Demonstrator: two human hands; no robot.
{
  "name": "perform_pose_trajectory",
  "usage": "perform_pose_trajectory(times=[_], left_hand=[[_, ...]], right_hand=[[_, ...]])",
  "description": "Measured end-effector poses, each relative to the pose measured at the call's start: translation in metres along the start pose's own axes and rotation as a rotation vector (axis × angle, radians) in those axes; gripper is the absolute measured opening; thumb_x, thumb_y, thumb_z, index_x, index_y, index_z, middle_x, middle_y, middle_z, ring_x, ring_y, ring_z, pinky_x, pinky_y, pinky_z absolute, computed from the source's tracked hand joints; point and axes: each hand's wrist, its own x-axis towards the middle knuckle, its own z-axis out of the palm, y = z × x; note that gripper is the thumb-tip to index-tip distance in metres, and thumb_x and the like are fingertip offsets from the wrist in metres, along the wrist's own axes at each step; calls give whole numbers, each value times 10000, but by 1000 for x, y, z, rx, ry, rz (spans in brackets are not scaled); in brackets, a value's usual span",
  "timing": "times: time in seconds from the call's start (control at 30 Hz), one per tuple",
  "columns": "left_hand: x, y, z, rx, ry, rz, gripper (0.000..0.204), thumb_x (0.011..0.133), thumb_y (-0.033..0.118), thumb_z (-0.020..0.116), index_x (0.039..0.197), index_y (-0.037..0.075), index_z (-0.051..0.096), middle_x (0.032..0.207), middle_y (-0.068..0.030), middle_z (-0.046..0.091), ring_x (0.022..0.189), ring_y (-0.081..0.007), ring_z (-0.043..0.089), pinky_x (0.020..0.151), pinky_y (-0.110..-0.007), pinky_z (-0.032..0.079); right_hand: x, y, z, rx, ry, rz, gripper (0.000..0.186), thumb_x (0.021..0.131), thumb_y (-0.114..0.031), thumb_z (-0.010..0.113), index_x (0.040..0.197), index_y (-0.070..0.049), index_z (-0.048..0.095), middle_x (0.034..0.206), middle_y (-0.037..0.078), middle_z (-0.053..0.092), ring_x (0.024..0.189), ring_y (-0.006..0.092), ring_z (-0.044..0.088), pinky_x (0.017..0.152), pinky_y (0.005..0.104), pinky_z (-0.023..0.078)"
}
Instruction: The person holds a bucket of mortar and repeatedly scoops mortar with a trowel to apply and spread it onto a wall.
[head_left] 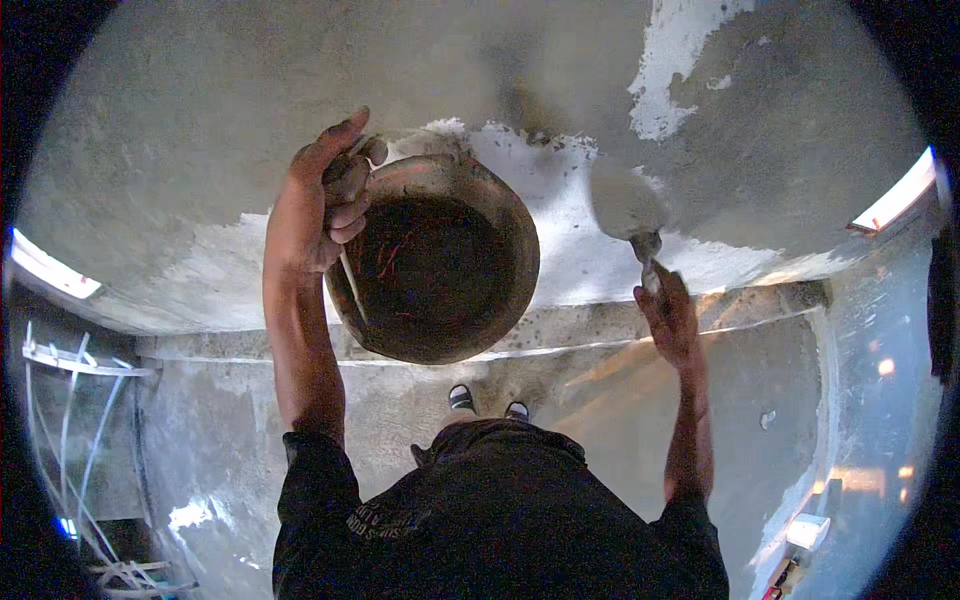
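My left hand point(325, 205) is closed on the side of a round, worn bucket point(515, 265) held up before the wall, its open mouth toward the camera, its inside dark with a few red marks. My right hand point(668, 315) grips the handle of a trowel point(625, 200), whose rounded blade is against or very close to the wall to the right of the bucket. The wall point(560, 80) is grey plaster with ragged white patches around both the bucket and the trowel.
My sandaled feet point(462, 398) stand on a grey concrete floor point(230, 420) below a narrow band point(600, 320) along the wall's foot. Pale poles point(70, 360) form a frame at far left. Bright openings point(895, 190) show at both sides, and small objects point(805, 530) lie at lower right.
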Motion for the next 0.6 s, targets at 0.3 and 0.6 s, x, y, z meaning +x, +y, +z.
perform_pose_trajectory(times=[0.3,0.6], left_hand=[[13,-21,2,-109,-138,-78,301,826,346,568,783,52,517,467,79,287,344,-25,214,322,-188,123],[33,-27,7,-103,-359,-183,351,837,383,568,767,51,477,473,94,216,355,-15,183,340,-200,106]], right_hand=[[81,-121,9,-498,-590,-381,338,754,-229,633,1013,-77,478,792,160,594,759,339,604,653,446,477],[120,-100,140,-699,-666,-625,142,700,-157,558,666,-42,635,641,159,620,621,321,639,554,463,520]])
